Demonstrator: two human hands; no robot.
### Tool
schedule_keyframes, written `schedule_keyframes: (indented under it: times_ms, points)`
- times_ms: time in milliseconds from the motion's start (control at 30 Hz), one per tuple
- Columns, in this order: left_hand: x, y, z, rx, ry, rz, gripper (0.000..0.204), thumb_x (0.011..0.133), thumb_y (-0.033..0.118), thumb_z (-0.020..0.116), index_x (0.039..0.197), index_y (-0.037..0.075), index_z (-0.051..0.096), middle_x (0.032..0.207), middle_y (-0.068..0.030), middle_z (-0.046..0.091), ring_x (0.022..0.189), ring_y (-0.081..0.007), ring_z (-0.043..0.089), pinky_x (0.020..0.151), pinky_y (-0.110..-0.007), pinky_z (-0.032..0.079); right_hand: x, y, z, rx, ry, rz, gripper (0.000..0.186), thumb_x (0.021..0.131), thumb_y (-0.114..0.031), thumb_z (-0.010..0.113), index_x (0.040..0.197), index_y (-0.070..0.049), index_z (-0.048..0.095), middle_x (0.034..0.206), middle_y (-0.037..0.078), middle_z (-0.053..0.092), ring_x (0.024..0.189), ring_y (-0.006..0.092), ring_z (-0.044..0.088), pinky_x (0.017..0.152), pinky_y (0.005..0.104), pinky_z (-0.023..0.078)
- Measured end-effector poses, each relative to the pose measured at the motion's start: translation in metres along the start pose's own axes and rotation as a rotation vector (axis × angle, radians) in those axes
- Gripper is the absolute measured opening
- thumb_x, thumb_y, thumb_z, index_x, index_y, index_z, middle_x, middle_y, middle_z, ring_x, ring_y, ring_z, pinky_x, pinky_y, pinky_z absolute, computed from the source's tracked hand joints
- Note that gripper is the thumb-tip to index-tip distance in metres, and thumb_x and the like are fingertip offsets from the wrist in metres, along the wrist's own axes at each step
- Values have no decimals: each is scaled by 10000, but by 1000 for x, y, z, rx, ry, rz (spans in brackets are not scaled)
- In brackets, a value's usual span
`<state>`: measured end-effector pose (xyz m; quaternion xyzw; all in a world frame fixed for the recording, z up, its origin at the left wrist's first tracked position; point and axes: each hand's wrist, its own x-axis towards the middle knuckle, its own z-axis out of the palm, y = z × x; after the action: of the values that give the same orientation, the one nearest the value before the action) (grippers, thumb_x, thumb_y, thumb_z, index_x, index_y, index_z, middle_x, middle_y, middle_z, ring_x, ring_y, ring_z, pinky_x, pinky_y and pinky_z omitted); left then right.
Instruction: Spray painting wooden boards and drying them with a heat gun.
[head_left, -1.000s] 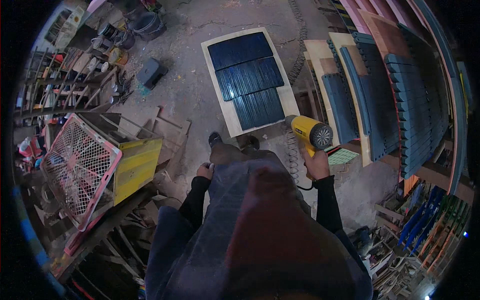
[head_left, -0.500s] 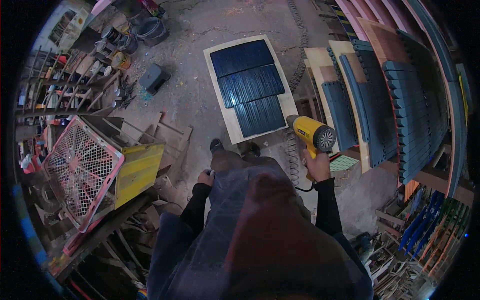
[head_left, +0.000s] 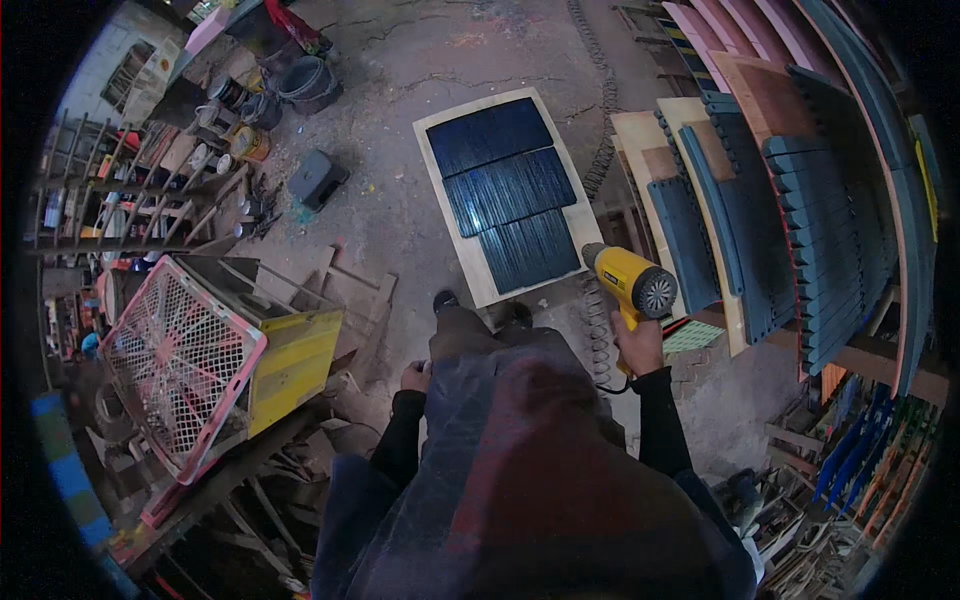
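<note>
My right hand [head_left: 640, 347] is wrapped round the handle of a yellow heat gun [head_left: 630, 280] with a black vented rear cap. Its nozzle points up and left, toward the lower right corner of a pale wooden board [head_left: 468, 262]. On that board, which lies on the floor, sit glossy dark blue-black ribbed panels [head_left: 505, 185] in three stepped rows. A dark cord leaves the gun's handle beside my leg. My left hand [head_left: 416, 377] hangs low at my left thigh with its fingers curled; whatever they may hold is hidden.
Boards with blue-grey slats [head_left: 815, 240] lean in a rack at the right. A coiled hose [head_left: 603, 130] runs along the floor beside the board. To the left stand a pink-rimmed mesh grille [head_left: 185, 355], a yellow panel [head_left: 295, 365], a grey step stool [head_left: 318, 178] and buckets [head_left: 308, 82].
The whole view has shifted slightly, so the board and surroundings appear lower and a little to the right. My right hand still holds the heat gun, aimed much the same way.
</note>
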<state>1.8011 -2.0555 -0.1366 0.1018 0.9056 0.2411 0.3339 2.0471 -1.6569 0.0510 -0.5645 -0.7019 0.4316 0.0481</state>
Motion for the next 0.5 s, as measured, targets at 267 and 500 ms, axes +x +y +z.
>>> schedule_keyframes:
  times_ms: [267,500]
  points:
    - [47,8,-26,28,-136,36,379,885,351,643,1002,-7,686,893,-202,702,868,-340,686,774,-407,514,-3,-31,15,-52,88,-82,378,868,-275,682,1025,66,638,961,261,677,946,427,643,780,452,508]
    - [106,41,-63,-4,-179,87,369,884,343,641,985,-11,676,891,-224,691,872,-368,674,773,-421,511,-5,-55,42,14,109,-19,422,869,-297,702,1035,84,626,964,218,689,897,379,667,762,415,503]
